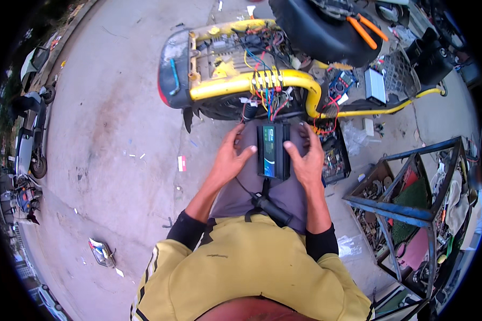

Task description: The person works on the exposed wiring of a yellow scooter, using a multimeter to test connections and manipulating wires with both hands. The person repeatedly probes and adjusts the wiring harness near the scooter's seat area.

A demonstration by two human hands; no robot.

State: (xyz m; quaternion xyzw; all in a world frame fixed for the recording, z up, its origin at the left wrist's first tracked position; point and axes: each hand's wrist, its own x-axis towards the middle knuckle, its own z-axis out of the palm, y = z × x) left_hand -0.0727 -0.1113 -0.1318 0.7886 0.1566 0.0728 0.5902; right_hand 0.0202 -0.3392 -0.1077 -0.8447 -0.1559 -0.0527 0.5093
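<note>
A black finned box (273,152) with a printed label, likely an electric scooter's motor controller, lies over my lap between my hands. Colored wires (273,109) run from its far end toward the yellow-framed scooter (241,85). On its left side, my left hand (233,155) is open, fingers apart, with the thumb close to the box's edge. My right hand (307,156) is open too, its thumb tip at the right edge of the box and its fingers spread beyond. A black cylindrical part (273,209) with a cable sits on my lap nearer my body.
Orange-handled pliers (367,31) rest on the black seat (326,32). A multimeter (343,81) and a silver box (375,85) lie at the scooter's right. A parts tray (334,160) and a metal rack (407,208) stand on my right. Parked scooters (32,134) are far left.
</note>
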